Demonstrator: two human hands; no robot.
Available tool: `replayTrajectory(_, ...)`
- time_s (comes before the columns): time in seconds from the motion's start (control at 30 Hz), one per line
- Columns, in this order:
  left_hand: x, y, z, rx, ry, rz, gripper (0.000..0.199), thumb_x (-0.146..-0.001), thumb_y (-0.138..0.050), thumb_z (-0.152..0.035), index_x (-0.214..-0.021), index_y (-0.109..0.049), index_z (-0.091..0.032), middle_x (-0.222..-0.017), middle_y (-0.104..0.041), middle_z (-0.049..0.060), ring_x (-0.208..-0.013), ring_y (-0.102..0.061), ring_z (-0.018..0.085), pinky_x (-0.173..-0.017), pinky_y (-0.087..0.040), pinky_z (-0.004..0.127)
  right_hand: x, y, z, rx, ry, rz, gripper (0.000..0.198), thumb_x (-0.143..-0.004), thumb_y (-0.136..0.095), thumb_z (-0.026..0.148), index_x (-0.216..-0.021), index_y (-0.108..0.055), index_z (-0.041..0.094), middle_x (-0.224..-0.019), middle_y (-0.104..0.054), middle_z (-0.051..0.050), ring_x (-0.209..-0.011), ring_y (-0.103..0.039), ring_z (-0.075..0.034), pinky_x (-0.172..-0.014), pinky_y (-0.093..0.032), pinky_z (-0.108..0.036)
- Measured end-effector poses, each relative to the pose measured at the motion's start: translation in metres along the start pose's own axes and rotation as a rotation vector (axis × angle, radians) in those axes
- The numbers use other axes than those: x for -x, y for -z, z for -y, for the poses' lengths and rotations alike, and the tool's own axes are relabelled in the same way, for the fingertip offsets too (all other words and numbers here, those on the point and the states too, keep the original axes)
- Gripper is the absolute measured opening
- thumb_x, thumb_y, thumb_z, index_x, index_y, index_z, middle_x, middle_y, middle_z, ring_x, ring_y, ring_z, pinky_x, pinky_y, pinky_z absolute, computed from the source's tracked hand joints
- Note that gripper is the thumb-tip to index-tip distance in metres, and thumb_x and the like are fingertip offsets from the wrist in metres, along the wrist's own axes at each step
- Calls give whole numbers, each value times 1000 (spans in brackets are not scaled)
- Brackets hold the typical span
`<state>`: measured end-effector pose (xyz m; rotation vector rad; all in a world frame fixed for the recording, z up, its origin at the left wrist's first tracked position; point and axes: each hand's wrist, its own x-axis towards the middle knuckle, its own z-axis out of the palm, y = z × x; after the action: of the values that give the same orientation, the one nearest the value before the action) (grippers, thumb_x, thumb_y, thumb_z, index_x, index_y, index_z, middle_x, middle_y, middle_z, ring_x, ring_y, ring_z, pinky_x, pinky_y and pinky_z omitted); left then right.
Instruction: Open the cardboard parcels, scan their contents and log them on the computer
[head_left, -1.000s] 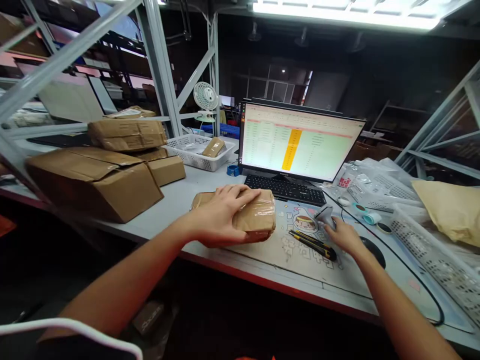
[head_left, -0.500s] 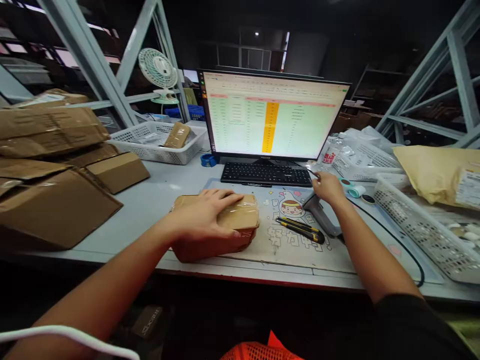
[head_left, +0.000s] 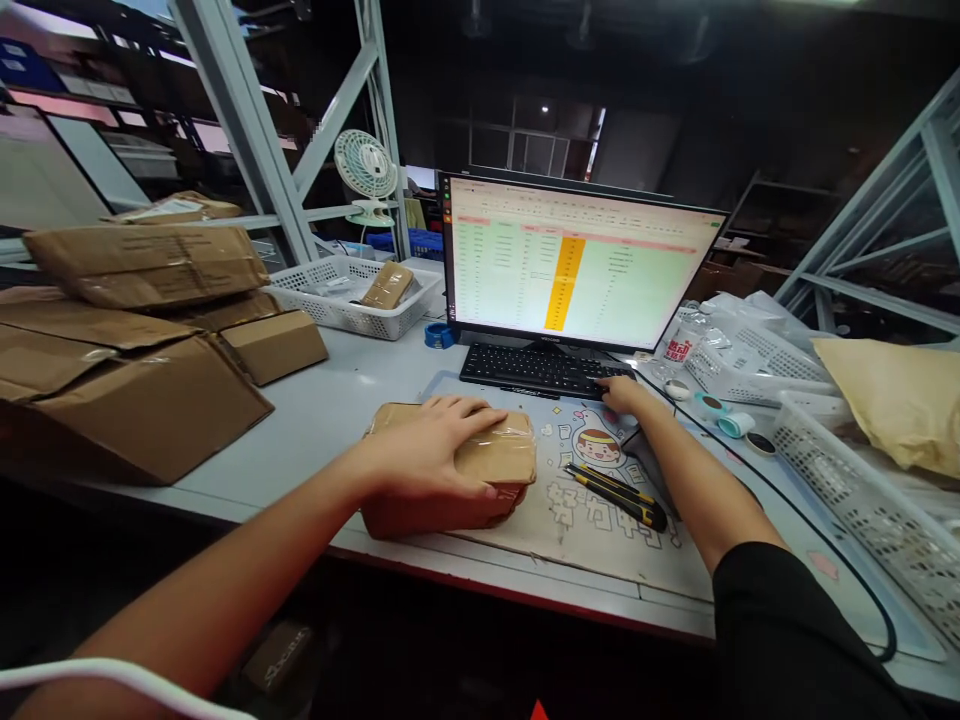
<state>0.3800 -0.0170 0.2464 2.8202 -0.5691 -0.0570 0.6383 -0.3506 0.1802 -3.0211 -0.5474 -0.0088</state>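
My left hand (head_left: 439, 450) lies over the top of a small taped cardboard box (head_left: 495, 450), fingers spread and thumb along its front edge. The box rests on the printed desk mat (head_left: 555, 540). My right hand (head_left: 624, 393) is at the right end of the black keyboard (head_left: 525, 367), a fingertip on the keys and nothing visible in it. Some of its fingers are hidden. Below it on the mat lie two yellow-and-black box cutters (head_left: 615, 493). A grey handheld scanner (head_left: 654, 460) is mostly covered by my right forearm.
A monitor (head_left: 570, 265) showing a spreadsheet stands behind the keyboard. Large cartons (head_left: 150, 400) are stacked at left, near a white basket (head_left: 390, 322) and a small fan (head_left: 367, 165). At right are a black cable (head_left: 817, 525), tape rolls (head_left: 735, 425) and another white basket (head_left: 862, 500).
My right hand has moved left from beside the keyboard onto its right end. My left hand stays on the box. The whole view has shifted slightly.
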Motion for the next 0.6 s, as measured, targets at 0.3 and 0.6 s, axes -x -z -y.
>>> replayTrajectory(0.3,2,0,-3,26,-7,-16,99,-80,-78,-76,-164,-48,-33,-167,-48,10,-151,-43,40,-126,-36,59,72,0,46,4,126,95,39,-104,-71,45,-132,-68,18,-132,-67,-11,-112,-69,-25,-97,-61,-46)
replayTrajectory(0.6,27,8,3,178,-186,-869,43,-105,-61,-57,-136,-69,-28,-139,-68,6,-133,-60,29,-120,-46,54,171,-60,63,4,201,-37,41,-110,-50,30,-143,-66,10,-138,-63,-25,-133,-58,-39,-113,-48,-53)
